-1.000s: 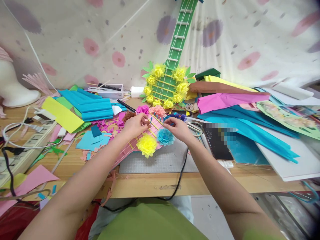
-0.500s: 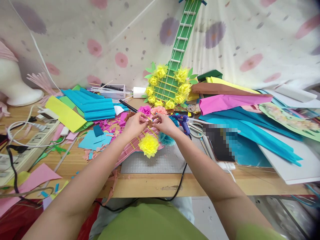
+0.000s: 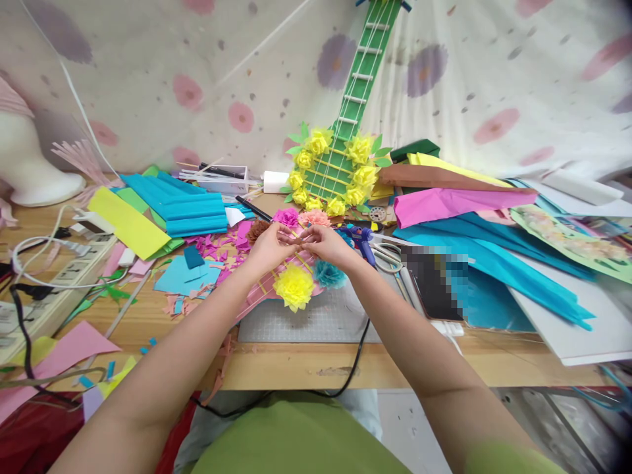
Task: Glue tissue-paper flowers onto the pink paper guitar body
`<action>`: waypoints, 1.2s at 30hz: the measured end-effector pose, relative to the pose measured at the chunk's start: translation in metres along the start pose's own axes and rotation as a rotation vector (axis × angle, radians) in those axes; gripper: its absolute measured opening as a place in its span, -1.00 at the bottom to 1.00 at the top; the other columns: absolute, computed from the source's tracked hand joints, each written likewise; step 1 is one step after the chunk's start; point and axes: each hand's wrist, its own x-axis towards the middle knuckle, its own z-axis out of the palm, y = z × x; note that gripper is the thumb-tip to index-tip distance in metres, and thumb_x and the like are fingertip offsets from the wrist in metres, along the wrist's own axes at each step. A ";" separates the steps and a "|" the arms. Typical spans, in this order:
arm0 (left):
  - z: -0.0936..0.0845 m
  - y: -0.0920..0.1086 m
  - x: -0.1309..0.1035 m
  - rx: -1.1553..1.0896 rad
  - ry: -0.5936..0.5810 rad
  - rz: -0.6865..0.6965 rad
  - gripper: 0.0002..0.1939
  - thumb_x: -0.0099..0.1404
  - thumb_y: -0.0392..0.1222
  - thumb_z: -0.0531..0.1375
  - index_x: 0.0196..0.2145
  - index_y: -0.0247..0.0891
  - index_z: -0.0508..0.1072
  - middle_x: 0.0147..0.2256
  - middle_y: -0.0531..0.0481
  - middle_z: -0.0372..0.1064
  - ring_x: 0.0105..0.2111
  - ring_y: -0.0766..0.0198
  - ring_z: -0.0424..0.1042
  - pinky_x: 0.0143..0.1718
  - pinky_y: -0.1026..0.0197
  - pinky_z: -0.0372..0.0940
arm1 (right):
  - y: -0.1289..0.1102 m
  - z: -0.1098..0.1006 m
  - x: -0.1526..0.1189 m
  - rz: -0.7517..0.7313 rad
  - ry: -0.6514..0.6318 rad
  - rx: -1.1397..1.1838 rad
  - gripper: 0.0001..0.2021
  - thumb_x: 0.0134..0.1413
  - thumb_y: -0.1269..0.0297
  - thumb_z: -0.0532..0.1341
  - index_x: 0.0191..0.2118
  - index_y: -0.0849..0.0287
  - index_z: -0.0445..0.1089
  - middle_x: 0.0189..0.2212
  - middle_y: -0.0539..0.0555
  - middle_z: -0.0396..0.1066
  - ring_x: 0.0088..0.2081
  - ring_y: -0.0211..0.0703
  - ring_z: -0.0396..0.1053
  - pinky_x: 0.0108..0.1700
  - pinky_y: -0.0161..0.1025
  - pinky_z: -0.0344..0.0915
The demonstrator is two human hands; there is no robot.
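Note:
My left hand and my right hand meet fingertip to fingertip over the pink paper guitar. Both are closed in a pinch on a small brown piece of paper, now almost wholly hidden by the fingers. Around them on the guitar sit paper flowers: a yellow one below, a teal one by my right wrist, a magenta one and a salmon one behind, and a brown one beside my left hand.
A green paper guitar with yellow flowers leans against the curtain. To the right are a blue glue gun, scissors, a phone and crepe paper. Paper scraps and a power strip lie left. A grey cutting mat lies underneath.
The fingertips of both hands have drawn closer together, covering the brown piece of paper that showed between them before. My left hand has shifted slightly right.

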 end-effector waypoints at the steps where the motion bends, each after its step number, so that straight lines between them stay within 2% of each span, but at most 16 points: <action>1: 0.000 0.001 0.000 -0.006 0.003 -0.016 -0.66 0.02 -0.22 0.32 -0.27 -0.24 0.29 -0.33 -0.04 0.46 -0.34 0.25 0.47 -0.38 0.24 0.36 | -0.001 0.000 0.000 0.001 -0.004 0.009 -0.87 -0.06 0.49 0.21 -0.33 0.20 0.27 -0.59 -0.09 0.31 -0.58 -0.37 0.24 -0.54 -0.41 0.14; 5: 0.000 0.004 -0.001 -0.063 0.000 -0.073 -0.69 0.06 -0.28 0.28 -0.25 -0.23 0.27 -0.39 0.01 0.44 -0.47 0.30 0.45 -0.49 0.27 0.33 | -0.001 -0.001 -0.001 -0.015 0.004 0.030 -0.82 -0.08 0.44 0.26 -0.31 0.20 0.27 -0.52 -0.05 0.36 -0.55 -0.37 0.29 -0.53 -0.41 0.19; 8: 0.000 0.003 -0.002 -0.095 -0.015 -0.062 -0.67 0.05 -0.25 0.29 -0.25 -0.23 0.27 -0.38 0.01 0.45 -0.48 0.30 0.45 -0.53 0.29 0.32 | 0.000 0.001 0.002 -0.028 0.024 0.036 -0.80 -0.09 0.42 0.28 -0.28 0.21 0.28 -0.46 -0.01 0.40 -0.51 -0.36 0.32 -0.49 -0.41 0.23; 13: 0.000 -0.001 -0.001 -0.103 -0.014 -0.065 -0.70 0.05 -0.21 0.31 -0.28 -0.22 0.29 -0.41 0.03 0.46 -0.46 0.28 0.47 -0.54 0.30 0.32 | 0.003 0.001 0.008 -0.015 0.033 0.018 -0.85 -0.02 0.41 0.25 -0.28 0.20 0.29 -0.51 -0.02 0.43 -0.49 -0.33 0.36 -0.49 -0.42 0.20; 17: -0.002 -0.002 0.000 -0.114 -0.044 -0.082 -0.73 0.10 -0.17 0.27 -0.27 -0.23 0.30 -0.42 0.01 0.47 -0.47 0.24 0.48 -0.58 0.29 0.30 | 0.006 -0.001 0.010 -0.005 0.049 -0.025 -0.87 0.00 0.37 0.24 -0.31 0.19 0.28 -0.54 -0.04 0.42 -0.59 -0.37 0.28 -0.55 -0.41 0.17; 21: -0.002 -0.002 0.001 -0.004 -0.022 -0.051 -0.73 0.08 -0.15 0.29 -0.28 -0.24 0.34 -0.43 -0.01 0.48 -0.48 0.24 0.47 -0.58 0.30 0.27 | 0.008 -0.004 0.010 -0.011 0.082 -0.063 -0.89 -0.01 0.38 0.23 -0.35 0.18 0.26 -0.61 -0.09 0.34 -0.63 -0.36 0.26 -0.57 -0.40 0.17; 24: -0.001 -0.002 0.001 0.038 -0.042 -0.084 -0.72 0.08 -0.16 0.28 -0.24 -0.25 0.36 -0.45 0.00 0.49 -0.54 0.26 0.44 -0.60 0.29 0.24 | 0.009 -0.007 0.009 -0.008 0.124 -0.107 -0.89 -0.03 0.38 0.23 -0.37 0.17 0.26 -0.62 -0.10 0.34 -0.62 -0.34 0.29 -0.56 -0.39 0.19; 26: -0.001 -0.001 0.001 0.081 -0.053 -0.099 -0.74 0.09 -0.17 0.26 -0.24 -0.25 0.38 -0.45 -0.01 0.49 -0.54 0.26 0.44 -0.57 0.28 0.26 | 0.008 -0.009 0.007 -0.013 0.150 -0.125 -0.89 -0.02 0.35 0.24 -0.38 0.16 0.26 -0.60 -0.09 0.36 -0.62 -0.34 0.30 -0.56 -0.38 0.18; 28: -0.001 0.001 -0.001 0.157 -0.043 -0.067 -0.77 0.08 -0.17 0.27 -0.27 -0.25 0.41 -0.41 -0.03 0.50 -0.46 0.23 0.47 -0.49 0.25 0.30 | 0.007 -0.011 0.006 -0.017 0.166 -0.126 -0.89 0.00 0.32 0.23 -0.39 0.16 0.25 -0.57 -0.07 0.39 -0.63 -0.35 0.30 -0.57 -0.39 0.17; 32: -0.001 0.007 -0.003 0.244 0.051 0.022 -0.74 0.04 -0.16 0.28 -0.27 -0.23 0.43 -0.22 -0.08 0.50 -0.28 0.17 0.48 -0.30 0.20 0.33 | 0.002 -0.013 0.004 -0.025 0.186 -0.135 -0.89 -0.01 0.33 0.23 -0.38 0.16 0.25 -0.53 -0.06 0.41 -0.63 -0.37 0.28 -0.56 -0.39 0.16; 34: 0.001 0.010 -0.003 0.168 0.098 0.012 -0.71 0.05 -0.14 0.27 -0.24 -0.24 0.42 -0.18 -0.09 0.48 -0.28 0.19 0.47 -0.30 0.20 0.34 | -0.002 -0.011 0.003 -0.032 0.194 -0.124 -0.89 -0.02 0.34 0.23 -0.37 0.16 0.25 -0.54 -0.07 0.40 -0.61 -0.36 0.28 -0.54 -0.38 0.18; 36: 0.005 0.014 -0.004 -0.004 0.109 -0.027 -0.69 0.05 -0.12 0.28 -0.23 -0.26 0.40 -0.20 -0.10 0.47 -0.29 0.22 0.47 -0.34 0.23 0.34 | -0.006 -0.009 0.002 -0.042 0.185 -0.081 -0.89 -0.02 0.34 0.23 -0.37 0.16 0.25 -0.55 -0.08 0.38 -0.61 -0.36 0.28 -0.51 -0.37 0.20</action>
